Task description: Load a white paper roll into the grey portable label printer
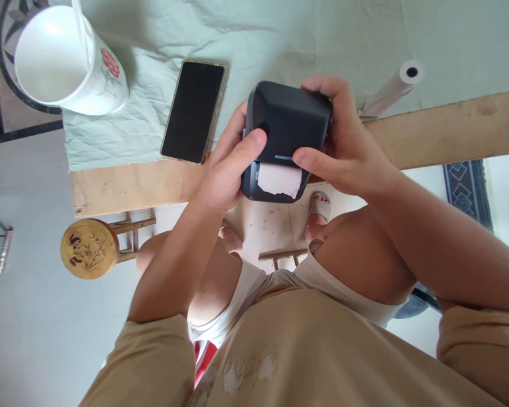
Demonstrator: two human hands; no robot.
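A black label printer (294, 121) is held between both hands above the table's front edge. Torn white paper (280, 180) sticks out of its slot, toward my body. My left hand (233, 164) grips the printer's left side, thumb on the top cover. Around the right side wraps my right hand (339, 133), its thumb beside the printed lettering; the fingers underneath are hidden. Left of the printer lies a phone (194, 110) with a dark screen. A roll of white paper (392, 87) rests on the cloth to the right.
A white cup (106, 85) with a red flower stands at the table's left end. Pale green cloth (271, 39) covers the table above its bare wooden edge (127, 189). A round wooden stool (89, 249) is on the floor at left.
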